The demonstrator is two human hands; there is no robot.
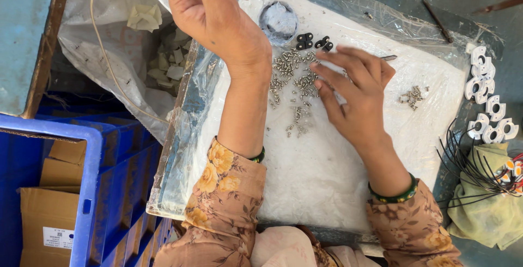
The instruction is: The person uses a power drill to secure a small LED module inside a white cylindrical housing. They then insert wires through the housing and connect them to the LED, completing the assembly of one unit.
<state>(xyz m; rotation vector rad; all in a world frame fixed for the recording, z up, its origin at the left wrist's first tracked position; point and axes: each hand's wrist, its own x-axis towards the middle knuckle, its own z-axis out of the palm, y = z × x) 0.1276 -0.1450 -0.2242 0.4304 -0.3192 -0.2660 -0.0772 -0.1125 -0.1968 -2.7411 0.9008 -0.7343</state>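
Note:
My left hand [210, 11] is raised near the camera above the board's far left corner. Its fingers are curled, and what they may hold is hidden. My right hand [357, 95] lies palm down with fingers spread, its fingertips on a scattered pile of small silver screws [289, 74]. The screws rest on a white foam board [327, 174] wrapped in clear plastic. A few small black parts [313, 41] sit just beyond the pile. Beside them is a round grey dish [278, 23]. A smaller heap of screws [412, 97] lies to the right of my right hand.
White plastic clips [485, 101] lie along the right edge, with black wires [471, 163] and a green cloth [485, 212] below them. A white sack holding pale pieces [169, 63] and a pale cord [103, 44] are at left, and a blue crate [87, 191] holds a cardboard box [46, 218].

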